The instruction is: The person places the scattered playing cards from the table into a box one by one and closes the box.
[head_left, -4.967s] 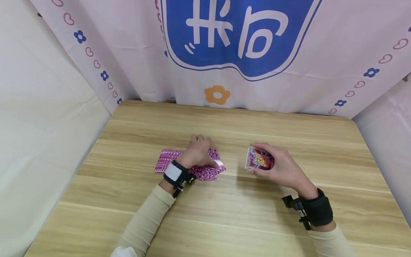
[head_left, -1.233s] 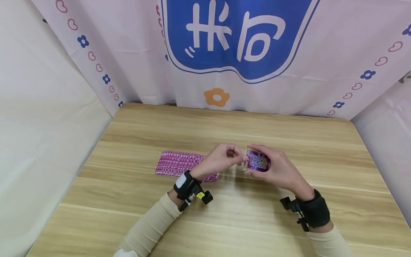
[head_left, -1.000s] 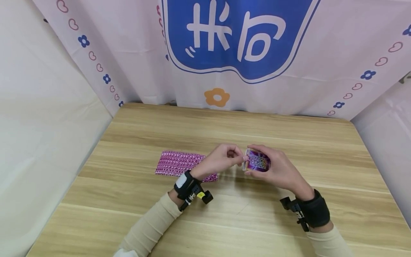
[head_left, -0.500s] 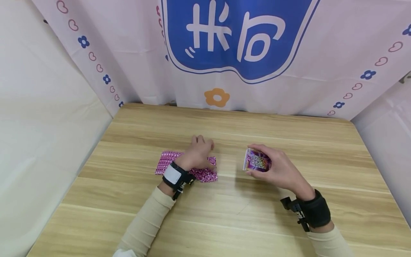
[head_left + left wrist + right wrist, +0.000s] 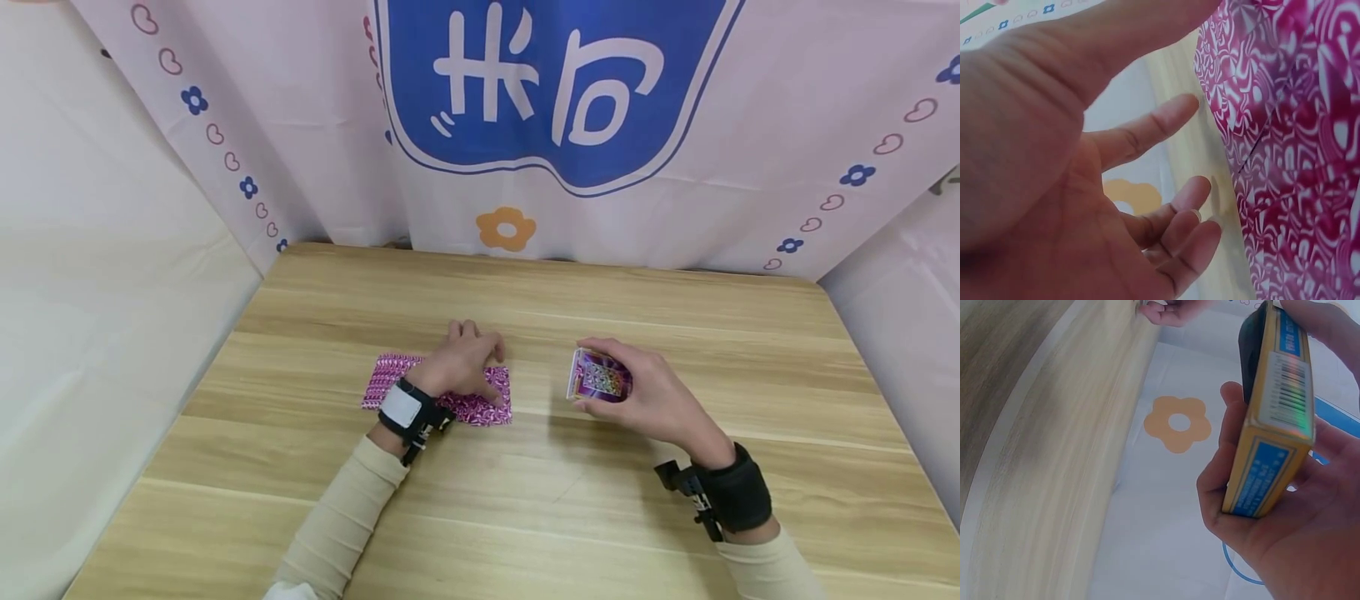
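Accordingly, with 12 o'clock taken as the far edge of the tabletop (image 5: 487, 517), the governing relation is as follows: the card box (image 5: 602, 377) lies at 3 o'clock from the left hand (image 5: 461, 371), with tabletop showing between them; the purple-and-white cards (image 5: 480, 410) lie on the tabletop beneath the left hand, their spread running roughly from 9 to 3 o'clock, its 3 o'clock end towards the box; the left hand is the nearer to the cards, the right hand (image 5: 656, 387) to the box.

Left grip: fingers and thumb apart, nothing seen clasped; the thumb reaches over the cards towards 4 o'clock; whether its tip presses on them cannot be told. Right grip: clamped on the box, fingers at its 12 o'clock side, thumb at 6 o'clock; the box's long axis cannot be told, the hand covering part of it.

Markings: one narrow side of the box bears a barcode label (image 5: 1286, 394) and a blue panel (image 5: 1261, 478) within gold edging; the small lettering is too blurred to read, and no brand is confirmed; at 12 o'clock, a curtain (image 5: 315, 150) carries large white characters on a blue emblem (image 5: 546, 100), not legible with certainty; an orange flower (image 5: 487, 229) sits at the emblem's 7 o'clock.
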`<state>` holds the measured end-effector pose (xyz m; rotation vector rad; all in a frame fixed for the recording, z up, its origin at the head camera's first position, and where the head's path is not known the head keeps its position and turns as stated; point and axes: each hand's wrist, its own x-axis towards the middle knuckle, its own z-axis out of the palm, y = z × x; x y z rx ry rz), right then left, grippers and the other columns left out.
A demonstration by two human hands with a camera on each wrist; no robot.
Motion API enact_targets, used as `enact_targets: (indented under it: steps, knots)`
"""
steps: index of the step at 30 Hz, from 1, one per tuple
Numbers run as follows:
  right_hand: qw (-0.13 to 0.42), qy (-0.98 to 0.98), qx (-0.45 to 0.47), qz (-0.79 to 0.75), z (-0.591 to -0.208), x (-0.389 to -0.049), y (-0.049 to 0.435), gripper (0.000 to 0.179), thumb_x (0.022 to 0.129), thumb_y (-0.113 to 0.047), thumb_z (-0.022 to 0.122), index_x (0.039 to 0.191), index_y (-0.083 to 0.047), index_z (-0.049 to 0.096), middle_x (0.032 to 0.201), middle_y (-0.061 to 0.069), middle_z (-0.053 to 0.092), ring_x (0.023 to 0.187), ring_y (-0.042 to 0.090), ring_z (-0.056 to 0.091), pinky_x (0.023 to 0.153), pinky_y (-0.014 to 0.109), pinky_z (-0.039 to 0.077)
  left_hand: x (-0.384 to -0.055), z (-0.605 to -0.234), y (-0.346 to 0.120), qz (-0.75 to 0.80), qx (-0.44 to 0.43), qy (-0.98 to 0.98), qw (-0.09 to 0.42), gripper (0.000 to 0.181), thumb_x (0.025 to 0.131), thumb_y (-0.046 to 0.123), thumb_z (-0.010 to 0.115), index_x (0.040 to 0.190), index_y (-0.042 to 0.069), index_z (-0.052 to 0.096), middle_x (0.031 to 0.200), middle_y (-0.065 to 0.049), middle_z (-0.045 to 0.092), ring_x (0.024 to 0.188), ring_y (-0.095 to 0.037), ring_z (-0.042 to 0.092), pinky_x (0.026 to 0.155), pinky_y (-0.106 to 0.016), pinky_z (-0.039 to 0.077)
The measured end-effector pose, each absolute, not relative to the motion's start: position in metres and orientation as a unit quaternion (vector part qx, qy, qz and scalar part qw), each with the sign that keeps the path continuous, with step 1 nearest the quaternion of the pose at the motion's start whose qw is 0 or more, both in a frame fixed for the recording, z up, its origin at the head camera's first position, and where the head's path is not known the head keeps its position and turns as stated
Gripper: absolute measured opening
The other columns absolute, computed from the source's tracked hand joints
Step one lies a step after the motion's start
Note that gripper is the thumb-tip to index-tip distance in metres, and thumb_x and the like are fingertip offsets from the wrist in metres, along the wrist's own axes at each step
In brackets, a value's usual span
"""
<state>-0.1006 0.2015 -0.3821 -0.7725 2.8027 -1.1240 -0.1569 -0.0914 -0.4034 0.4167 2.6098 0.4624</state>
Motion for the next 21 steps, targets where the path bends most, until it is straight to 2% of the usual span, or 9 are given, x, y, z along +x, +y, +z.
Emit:
enact_targets:
  steps: [7,12,18,21]
  knots:
    - [0.016,0.9,-0.247,-0.359,-0.3829,-0.1005,0.2014,0.076,0.081,-0.025,0.093,0.148,-0.017,0.058,0.134,0.011,0.07,0.101,0.019,0.069,0.083,0.032,0.059,-0.1584,-0.4061,-0.0904,0.179,0.149,0.944,0.233,0.073,0.072,0.041,0.096,0.132,0.022,0.058,0.132,-0.013,0.04,0.128,-0.033,0.031,0.097,-0.045,0.053]
    - [0.02,0.9,-0.246,-0.358,-0.3834,-0.1008,0.2011,0.076,0.081,-0.024,0.092,0.148,-0.016,0.057,0.134,0.012,0.07,0.102,0.02,0.069,0.083,0.033,0.059,-0.1604,-0.408,-0.0903,0.176,0.152,0.945,0.231,0.065,0.072,0.043,0.096,0.119,0.018,0.06,0.128,-0.013,0.043,0.126,-0.033,0.03,0.097,-0.043,0.051]
    - [0.019,0.9,-0.246,-0.36,-0.3833,-0.1013,0.201,0.075,0.082,-0.025,0.092,0.148,-0.015,0.058,0.132,0.014,0.071,0.101,0.022,0.07,0.083,0.033,0.059,-0.1623,-0.4096,-0.0901,0.173,0.155,0.946,0.226,0.071,0.071,0.044,0.096,0.125,0.017,0.059,0.131,-0.014,0.044,0.127,-0.033,0.031,0.1,-0.045,0.05]
    - [0.022,0.901,-0.244,-0.359,-0.3828,-0.101,0.2008,0.076,0.081,-0.025,0.092,0.148,-0.016,0.058,0.132,0.013,0.07,0.101,0.021,0.069,0.083,0.033,0.059,-0.1626,-0.4106,-0.0897,0.173,0.159,0.945,0.226,0.062,0.071,0.044,0.096,0.115,0.018,0.061,0.125,-0.011,0.044,0.125,-0.032,0.031,0.096,-0.041,0.05]
